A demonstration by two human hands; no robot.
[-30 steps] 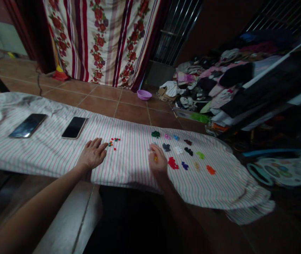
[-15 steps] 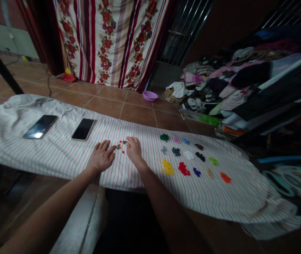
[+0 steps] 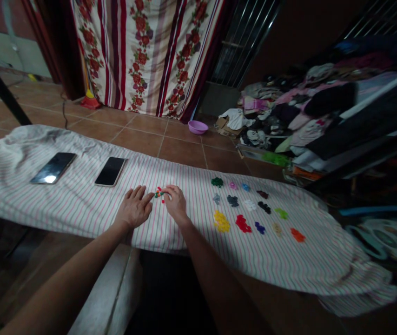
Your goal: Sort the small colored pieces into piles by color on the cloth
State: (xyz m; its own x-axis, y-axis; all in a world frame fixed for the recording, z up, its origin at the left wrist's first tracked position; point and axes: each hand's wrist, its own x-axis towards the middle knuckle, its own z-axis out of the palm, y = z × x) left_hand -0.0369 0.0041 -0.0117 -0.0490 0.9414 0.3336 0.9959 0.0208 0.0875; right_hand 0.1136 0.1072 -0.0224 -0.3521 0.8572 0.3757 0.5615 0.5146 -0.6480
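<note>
Small red, green and orange pieces [image 3: 158, 192] lie in a loose cluster on the striped cloth [image 3: 191, 237], between my hands. My left hand [image 3: 134, 207] rests flat with its fingers spread, thumb tip beside the cluster's left edge. At the cluster's right side, my right hand [image 3: 175, 201] has its fingers drawn together over the pieces. A green piece shows at its fingertips; whether they grip it is too small to tell. Off to the right lie sorted little piles, among them yellow pieces [image 3: 221, 221], red pieces [image 3: 242, 224], dark green pieces [image 3: 216, 182] and orange pieces [image 3: 297, 235].
Two phones, one dark [image 3: 54, 168] and one pale-edged [image 3: 110, 171], lie on the cloth to the left. Beyond it, a purple basin [image 3: 197, 127] stands on the tiled floor before a flowered curtain [image 3: 156, 60]. A heap of clothes [image 3: 289, 102] fills the right side.
My right hand has come slightly nearer and leftward, its fingertips now lower over the cluster. Some pieces sit closer together. The left hand stays almost where it was.
</note>
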